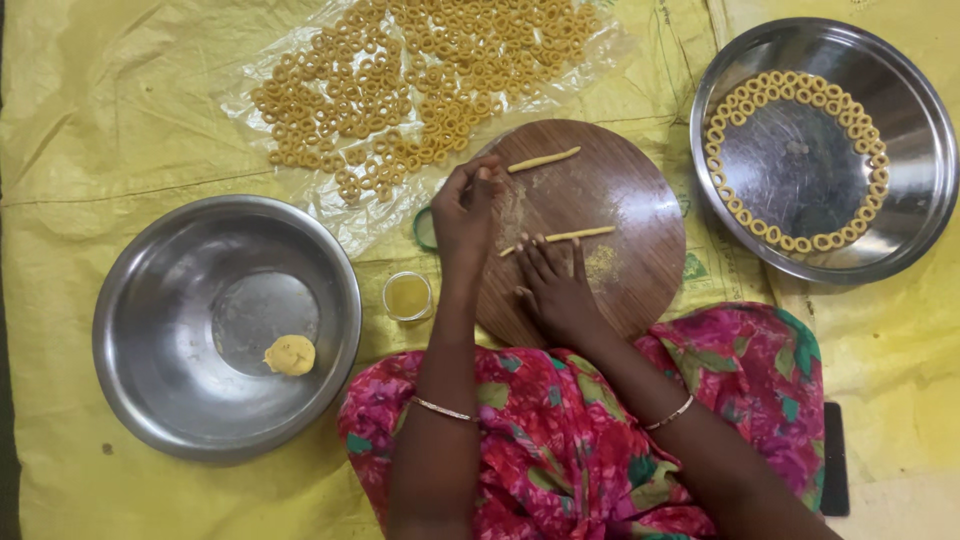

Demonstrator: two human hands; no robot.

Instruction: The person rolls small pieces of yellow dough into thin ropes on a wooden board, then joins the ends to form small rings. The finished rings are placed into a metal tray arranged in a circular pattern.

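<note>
My left hand (465, 208) is at the left rim of a round wooden board (620, 215), its fingertips pinched on what looks like a small bit of yellow dough. My right hand (556, 292) lies flat on the board with the fingers spread. Its fingertips rest on the left end of a thin dough strand (572, 235). A second, shorter dough strand (543, 159) lies at the far side of the board, just right of my left fingertips.
Several dough rings (420, 80) lie on a clear plastic sheet at the top. A steel plate (905, 110) at the right holds rings around its inside. A steel bowl (150, 330) at the left contains a dough ball (290, 355). A small cup of oil (408, 296) stands beside the board.
</note>
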